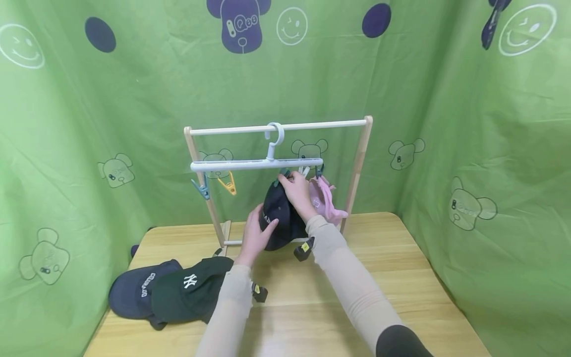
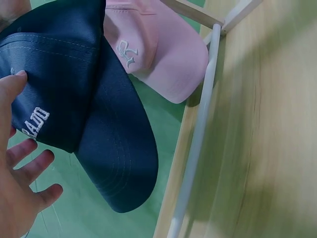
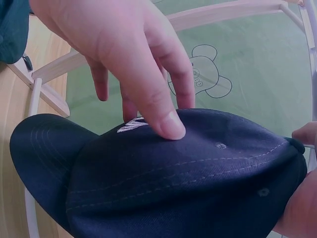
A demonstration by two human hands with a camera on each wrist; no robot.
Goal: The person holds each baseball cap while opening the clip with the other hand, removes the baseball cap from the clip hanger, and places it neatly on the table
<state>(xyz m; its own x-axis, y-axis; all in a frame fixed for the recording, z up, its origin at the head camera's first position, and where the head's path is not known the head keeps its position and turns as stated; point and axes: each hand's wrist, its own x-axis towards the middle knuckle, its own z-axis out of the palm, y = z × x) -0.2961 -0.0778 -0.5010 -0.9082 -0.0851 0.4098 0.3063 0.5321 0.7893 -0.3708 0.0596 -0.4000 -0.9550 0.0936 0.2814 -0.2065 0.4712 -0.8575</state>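
Right hand (image 1: 299, 192) is pinching green plastic clip (image 1: 276, 183); left hand (image 1: 253, 236), fingers spread, is steadying navy fabric cap (image 1: 278, 210). Shallow clamping could be inviting slippage.

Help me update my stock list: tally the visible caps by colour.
Navy caps: 2
Green cap: 1
Pink cap: 1
Total: 4
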